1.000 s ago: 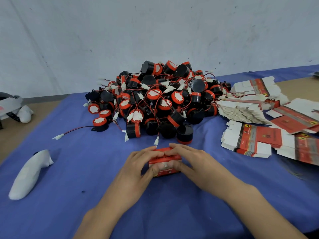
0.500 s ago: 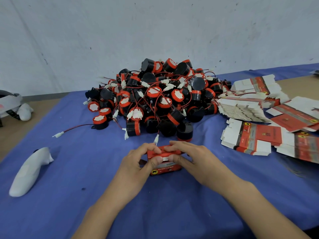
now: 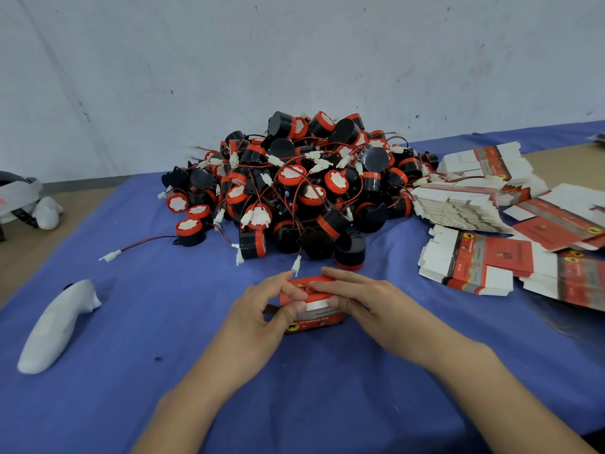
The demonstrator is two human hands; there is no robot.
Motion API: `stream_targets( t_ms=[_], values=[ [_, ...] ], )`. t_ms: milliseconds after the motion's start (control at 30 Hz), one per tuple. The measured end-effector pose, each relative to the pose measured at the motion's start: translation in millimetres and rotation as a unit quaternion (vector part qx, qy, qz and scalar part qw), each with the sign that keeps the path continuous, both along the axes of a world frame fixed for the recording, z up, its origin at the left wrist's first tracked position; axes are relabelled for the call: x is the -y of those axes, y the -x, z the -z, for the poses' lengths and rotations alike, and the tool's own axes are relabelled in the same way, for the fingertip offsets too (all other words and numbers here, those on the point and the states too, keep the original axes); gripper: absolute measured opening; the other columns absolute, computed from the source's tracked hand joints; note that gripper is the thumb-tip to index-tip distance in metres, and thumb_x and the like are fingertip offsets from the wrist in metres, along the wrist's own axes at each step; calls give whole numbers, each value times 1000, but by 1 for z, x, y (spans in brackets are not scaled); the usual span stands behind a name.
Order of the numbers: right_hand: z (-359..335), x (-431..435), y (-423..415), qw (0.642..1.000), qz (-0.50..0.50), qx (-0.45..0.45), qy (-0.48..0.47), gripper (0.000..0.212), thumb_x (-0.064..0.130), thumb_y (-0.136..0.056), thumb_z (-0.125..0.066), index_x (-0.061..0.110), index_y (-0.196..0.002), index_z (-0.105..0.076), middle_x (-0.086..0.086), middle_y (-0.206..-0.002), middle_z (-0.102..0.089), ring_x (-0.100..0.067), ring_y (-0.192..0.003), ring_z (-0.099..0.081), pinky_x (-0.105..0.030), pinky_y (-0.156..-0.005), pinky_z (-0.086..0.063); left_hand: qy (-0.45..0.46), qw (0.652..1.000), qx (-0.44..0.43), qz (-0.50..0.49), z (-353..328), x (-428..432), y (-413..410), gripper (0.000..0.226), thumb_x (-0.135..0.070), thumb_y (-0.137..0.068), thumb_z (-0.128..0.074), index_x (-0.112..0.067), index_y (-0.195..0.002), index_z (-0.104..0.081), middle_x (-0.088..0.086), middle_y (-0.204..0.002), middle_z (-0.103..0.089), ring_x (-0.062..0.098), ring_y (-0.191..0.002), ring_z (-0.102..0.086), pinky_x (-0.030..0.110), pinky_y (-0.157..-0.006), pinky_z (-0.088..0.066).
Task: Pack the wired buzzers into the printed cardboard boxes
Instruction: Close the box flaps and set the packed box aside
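A small red printed cardboard box point(image 3: 319, 317) stands on the blue cloth in front of me. My left hand point(image 3: 262, 319) grips its left end, thumb on the front face and fingers over the top. My right hand point(image 3: 366, 303) holds its right end, with fingers lying across the top flap and thumb at the front. Behind the box lies a big heap of black-and-red wired buzzers point(image 3: 301, 188) with white plugs. Whatever is inside the box is hidden.
Stacks of flat printed box blanks point(image 3: 484, 260) spread at the right. One buzzer with a long lead point(image 3: 188, 231) lies apart at the heap's left. A white controller-like object point(image 3: 55, 326) rests on the blue cloth point(image 3: 163, 322) at the left. More gear point(image 3: 23, 201) sits far left.
The box has turned so more of its printed front face shows, and both hands have shifted slightly on it, my right fingers now lying across the top flap.
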State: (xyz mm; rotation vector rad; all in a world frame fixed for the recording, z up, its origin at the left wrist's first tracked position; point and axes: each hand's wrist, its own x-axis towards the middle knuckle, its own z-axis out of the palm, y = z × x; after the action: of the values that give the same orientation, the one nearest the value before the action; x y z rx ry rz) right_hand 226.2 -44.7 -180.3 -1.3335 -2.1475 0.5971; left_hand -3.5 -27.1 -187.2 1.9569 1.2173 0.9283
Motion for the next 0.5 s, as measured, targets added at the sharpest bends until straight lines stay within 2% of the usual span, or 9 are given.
stream_targets(
  t_ms=[133, 233, 500],
  values=[
    [-1, 2, 2, 1000, 11, 23, -16, 42, 29, -108, -43, 57, -139, -44, 21, -158, -36, -9, -138, -47, -33, -103, -49, -11, 1000, -14, 1, -1, 2, -2, 25, -64, -82, -49, -51, -100, -61, -55, -128, -38, -14, -116, -49, 7, -81, -47],
    [0, 3, 4, 999, 25, 39, -27, 40, 31, -108, -41, 49, -144, -46, 17, -159, -37, -11, -137, -49, -32, -102, -49, -17, 1000, -21, 0, -1, 2, -2, 29, -66, -83, -47, -51, -104, -61, -52, -130, -39, -10, -117, -51, 12, -82, -49],
    [2, 6, 0, 1000, 3, 23, -2, 40, 41, -106, -43, 57, -143, -43, 29, -160, -27, -3, -136, -48, -31, -101, -49, -34, 999, -26, 12, 1, 2, 1, 28, -65, -82, -51, -49, -102, -61, -50, -133, -39, -4, -123, -50, 22, -91, -49]
  ],
)
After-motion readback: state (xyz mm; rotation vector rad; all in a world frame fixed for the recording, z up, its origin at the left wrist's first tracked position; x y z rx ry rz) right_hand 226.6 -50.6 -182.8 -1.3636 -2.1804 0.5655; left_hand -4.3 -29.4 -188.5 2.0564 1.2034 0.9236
